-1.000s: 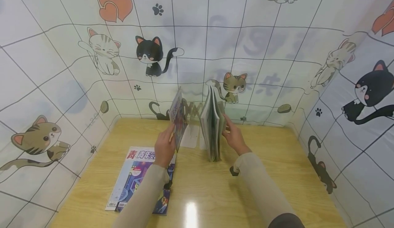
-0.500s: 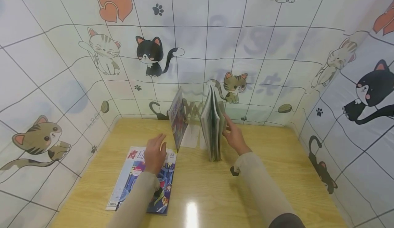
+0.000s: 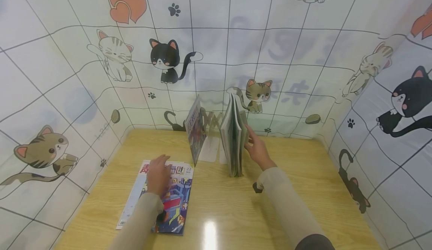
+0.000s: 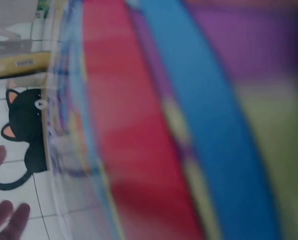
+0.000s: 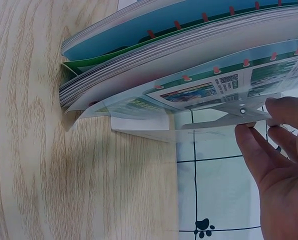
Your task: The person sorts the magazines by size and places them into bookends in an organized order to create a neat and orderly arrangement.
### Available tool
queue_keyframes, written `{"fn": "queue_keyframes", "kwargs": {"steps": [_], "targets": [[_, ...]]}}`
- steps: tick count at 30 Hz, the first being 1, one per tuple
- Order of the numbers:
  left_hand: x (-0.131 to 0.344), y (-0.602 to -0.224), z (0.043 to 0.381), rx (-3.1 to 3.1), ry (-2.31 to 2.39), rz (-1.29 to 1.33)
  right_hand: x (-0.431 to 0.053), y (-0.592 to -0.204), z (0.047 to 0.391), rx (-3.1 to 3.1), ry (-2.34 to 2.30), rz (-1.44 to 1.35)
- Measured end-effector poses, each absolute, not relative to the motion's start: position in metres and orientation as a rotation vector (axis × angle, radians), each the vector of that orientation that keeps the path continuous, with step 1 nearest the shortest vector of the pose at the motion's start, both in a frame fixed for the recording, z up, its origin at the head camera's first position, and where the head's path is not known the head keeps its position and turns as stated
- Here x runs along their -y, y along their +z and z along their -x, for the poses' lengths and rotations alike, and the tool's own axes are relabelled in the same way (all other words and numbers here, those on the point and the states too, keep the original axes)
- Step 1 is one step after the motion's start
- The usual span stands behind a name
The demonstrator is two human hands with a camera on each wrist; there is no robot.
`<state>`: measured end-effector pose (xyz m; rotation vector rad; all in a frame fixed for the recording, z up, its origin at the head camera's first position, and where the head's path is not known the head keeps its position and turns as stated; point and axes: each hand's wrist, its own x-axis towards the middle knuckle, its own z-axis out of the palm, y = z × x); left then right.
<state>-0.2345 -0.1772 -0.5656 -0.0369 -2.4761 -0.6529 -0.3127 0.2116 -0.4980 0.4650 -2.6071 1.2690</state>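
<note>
My left hand point(image 3: 158, 175) is over two overlapping magazines point(image 3: 173, 205) lying at the left of the table. Its fingers are loosely bent and hold nothing; in the left wrist view, the fingertips point(image 4: 11, 220) show at the lower left beside the blurred magazine cover. My right hand point(image 3: 259, 150) pinches the right end plate of an expanding bookend point(image 5: 229, 117), thumb and fingertips at the plate's edge. Several magazines point(image 3: 233, 141) stand upright against that plate, pages slightly fanned. One more magazine point(image 3: 195, 130) stands upright at the bookend's left end.
Between the standing magazines, the bookend's crossed lattice point(image 3: 212, 119) and flat base plates point(image 3: 209, 148) are visible. The wooden table point(image 3: 216, 201) meets a cat-print covering point(image 3: 209, 62) at the back and both sides.
My left hand has let go of the upright magazine at the bookend's left end and moved left and toward me, over the lying magazines. My right hand stays put.
</note>
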Motion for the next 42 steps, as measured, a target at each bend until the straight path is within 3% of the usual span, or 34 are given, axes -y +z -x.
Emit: {"fn": "queue_keyframes", "kwargs": {"steps": [22,28,42], "targets": [[0.216,-0.578,0.223,2.956,-0.536,-0.27,-0.213,-0.494,0.313,2.629,1.254,-0.448],[0.217,-0.565,0.221,3.064,-0.632,-0.347,-0.213,-0.494,0.313,2.637,1.269,-0.441],[0.237,-0.564,0.217,3.05,-0.873,-0.186,-0.213,-0.495,0.312,2.631,1.271,-0.45]]}}
